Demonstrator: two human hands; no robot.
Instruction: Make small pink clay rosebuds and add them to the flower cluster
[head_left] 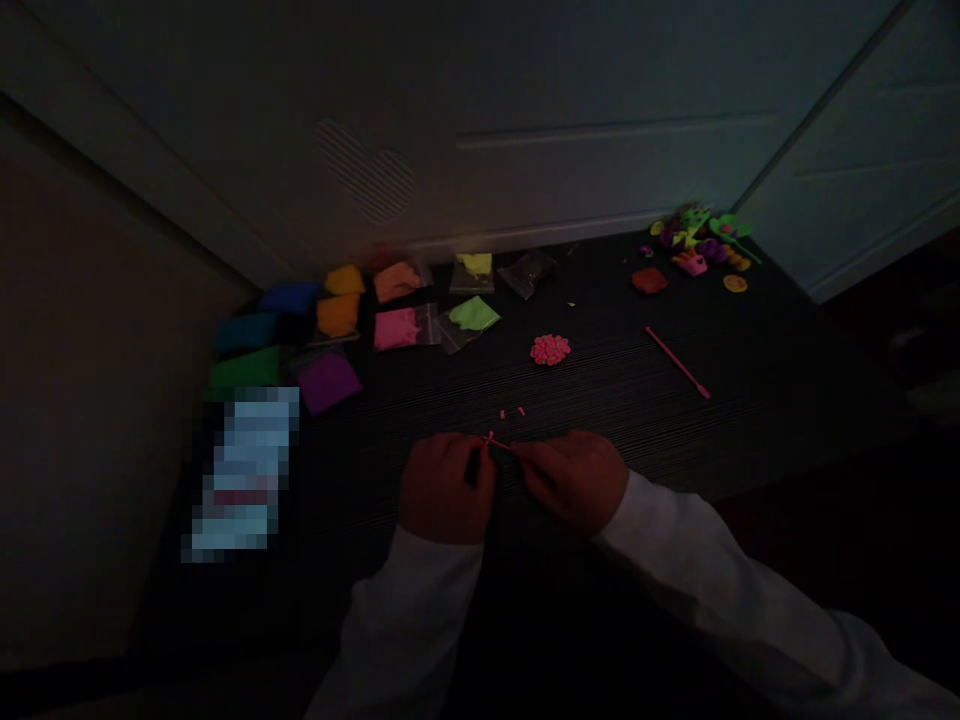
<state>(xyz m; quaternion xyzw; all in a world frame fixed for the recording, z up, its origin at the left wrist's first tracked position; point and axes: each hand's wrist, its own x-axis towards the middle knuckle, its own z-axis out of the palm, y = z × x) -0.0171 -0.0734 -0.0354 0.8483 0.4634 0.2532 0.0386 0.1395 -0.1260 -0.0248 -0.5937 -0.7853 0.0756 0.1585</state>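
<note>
My right hand (576, 482) is closed in a pinch on a thin pink modelling tool (501, 444), whose tip points left. That tip meets a tiny pink bit of clay (490, 435) at the fingertips of my left hand (448, 487). The left fingers are pinched together around the bit, and its lower part is hidden. Two small pink scraps (512, 412) lie on the dark table just beyond the hands. Farther off sits a round cluster of pink petal-like pieces with pale green specks (550, 349).
Colourful clay packets, among them a purple packet (328, 382) and a light green packet (474, 314), line the back left. A blurred bright screen (247, 470) is at left. At right lie another pink tool (677, 363), a red lump (649, 281) and several clay figures (690, 262).
</note>
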